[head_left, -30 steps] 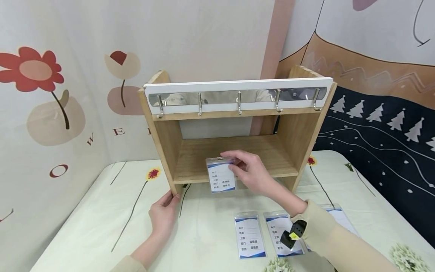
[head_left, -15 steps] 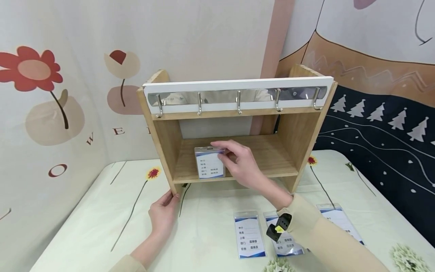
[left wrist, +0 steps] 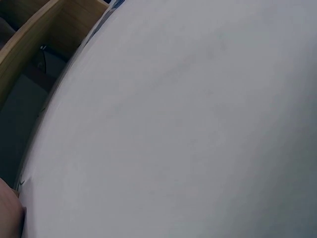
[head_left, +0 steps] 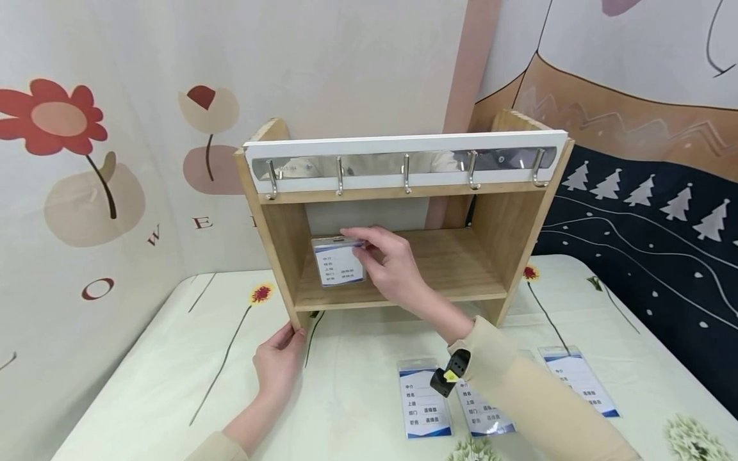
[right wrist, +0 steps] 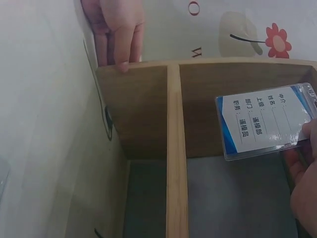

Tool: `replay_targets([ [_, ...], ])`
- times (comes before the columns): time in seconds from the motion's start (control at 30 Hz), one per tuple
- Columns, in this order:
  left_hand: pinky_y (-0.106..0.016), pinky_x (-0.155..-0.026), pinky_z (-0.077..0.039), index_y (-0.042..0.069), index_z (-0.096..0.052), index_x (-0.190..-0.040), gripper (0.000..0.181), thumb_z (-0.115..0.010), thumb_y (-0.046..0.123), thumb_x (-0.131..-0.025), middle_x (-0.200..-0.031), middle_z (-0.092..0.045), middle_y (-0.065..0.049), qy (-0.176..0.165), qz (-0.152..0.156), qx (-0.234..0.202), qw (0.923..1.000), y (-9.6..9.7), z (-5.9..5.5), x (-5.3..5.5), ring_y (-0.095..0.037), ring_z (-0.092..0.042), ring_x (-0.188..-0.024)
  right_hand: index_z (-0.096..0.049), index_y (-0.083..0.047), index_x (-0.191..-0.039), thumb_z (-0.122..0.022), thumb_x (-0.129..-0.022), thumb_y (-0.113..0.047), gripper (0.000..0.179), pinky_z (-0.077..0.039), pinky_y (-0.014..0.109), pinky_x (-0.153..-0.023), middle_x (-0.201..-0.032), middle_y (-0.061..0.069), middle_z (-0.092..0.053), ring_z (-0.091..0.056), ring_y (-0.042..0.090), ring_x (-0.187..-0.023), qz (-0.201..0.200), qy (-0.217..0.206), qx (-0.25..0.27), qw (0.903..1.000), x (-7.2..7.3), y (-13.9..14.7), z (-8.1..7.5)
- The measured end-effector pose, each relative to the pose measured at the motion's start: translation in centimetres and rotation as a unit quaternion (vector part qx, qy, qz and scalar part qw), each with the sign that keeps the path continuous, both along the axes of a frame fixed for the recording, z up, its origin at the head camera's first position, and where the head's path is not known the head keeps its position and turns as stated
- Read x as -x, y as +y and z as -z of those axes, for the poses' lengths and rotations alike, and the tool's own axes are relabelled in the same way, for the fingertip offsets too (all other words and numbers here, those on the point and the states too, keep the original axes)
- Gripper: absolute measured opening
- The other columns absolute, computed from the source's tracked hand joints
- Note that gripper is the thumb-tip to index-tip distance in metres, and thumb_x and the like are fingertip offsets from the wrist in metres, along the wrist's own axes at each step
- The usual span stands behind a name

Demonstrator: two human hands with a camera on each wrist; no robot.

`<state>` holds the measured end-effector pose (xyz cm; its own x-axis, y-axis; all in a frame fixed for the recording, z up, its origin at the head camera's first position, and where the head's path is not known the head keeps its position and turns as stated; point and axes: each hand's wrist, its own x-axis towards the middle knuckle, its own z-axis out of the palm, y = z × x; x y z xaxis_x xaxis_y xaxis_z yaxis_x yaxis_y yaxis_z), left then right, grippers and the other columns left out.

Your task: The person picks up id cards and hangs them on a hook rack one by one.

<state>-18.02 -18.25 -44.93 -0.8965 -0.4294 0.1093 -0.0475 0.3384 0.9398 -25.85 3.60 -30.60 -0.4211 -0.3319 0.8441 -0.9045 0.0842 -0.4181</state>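
Note:
My right hand (head_left: 387,261) pinches a badge holder (head_left: 340,264) by its upper right corner, thumb in front. The clear sleeve carries a white card with blue trim and printed lines. It overlaps the left part of the shelf opening, below the two leftmost hooks. In the right wrist view the badge holder (right wrist: 265,121) shows its whole card face. At the foot of the left side panel, my left hand (head_left: 280,362) grips the wooden rack (head_left: 302,320) with thumb and fingers. A white rail (head_left: 369,184) with several metal hooks (head_left: 406,174) runs across the rack's top.
More badge holders (head_left: 425,403) lie on the table, one (head_left: 579,383) farther right and one (head_left: 484,413) partly under my right sleeve. A flower-patterned cloth (head_left: 346,397) covers the table. Printed curtains (head_left: 369,77) hang behind the rack.
My right hand has carried the badge holder up and to the left, from before the shelf's front edge to just below the left hooks. My left hand stays at the panel's foot.

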Motion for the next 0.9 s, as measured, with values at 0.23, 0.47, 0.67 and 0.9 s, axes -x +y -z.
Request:
replay_targets([
  [0.23,-0.04,-0.096,-0.053,-0.001,-0.062,-0.138,0.04,-0.063,0.013,-0.1,-0.128,-0.066,-0.021,-0.001,0.004,-0.008,1.0,0.0,-0.1,0.0,-0.034,-0.066,-0.119,-0.069,0.006,-0.12,-0.065,-0.092,0.015,0.03,-0.056,0.027,-0.075,-0.102,0.014,-0.072,-0.063,0.022,-0.083,0.005,0.055,0.02,0.9982,0.0,-1.6,-0.4],
  [0.47,-0.031,-0.093,-0.054,-0.001,-0.062,-0.137,0.039,-0.064,0.012,-0.1,-0.128,-0.067,-0.021,0.0,0.005,-0.015,0.9999,0.0,-0.1,0.0,-0.032,-0.065,-0.119,-0.068,0.004,-0.121,-0.065,-0.093,0.012,0.03,-0.05,0.029,-0.066,-0.091,0.011,-0.068,-0.055,0.017,-0.076,0.009,0.086,0.028,0.9958,-0.1,-2.8,-0.9],
  [0.67,-0.029,-0.093,-0.054,-0.001,-0.062,-0.138,0.039,-0.063,0.012,-0.101,-0.128,-0.067,-0.021,-0.002,0.006,-0.012,0.9999,0.0,-0.2,0.0,-0.033,-0.065,-0.119,-0.068,0.004,-0.122,-0.065,-0.095,0.01,0.028,-0.046,0.03,-0.063,-0.095,0.012,-0.07,-0.056,0.017,-0.078,0.005,0.106,0.042,0.9934,-0.1,-3.8,-1.8],
  [0.9,-0.027,-0.091,-0.054,0.0,-0.061,-0.138,0.04,-0.063,0.013,-0.101,-0.129,-0.066,-0.021,-0.003,0.008,-0.008,0.9999,0.0,-0.3,-0.2,-0.032,-0.065,-0.118,-0.071,0.005,-0.119,-0.063,-0.096,0.009,0.025,-0.045,0.027,-0.064,-0.105,0.013,-0.074,-0.061,0.017,-0.087,-0.007,0.119,0.062,0.9909,-0.3,-5.0,-2.7],
])
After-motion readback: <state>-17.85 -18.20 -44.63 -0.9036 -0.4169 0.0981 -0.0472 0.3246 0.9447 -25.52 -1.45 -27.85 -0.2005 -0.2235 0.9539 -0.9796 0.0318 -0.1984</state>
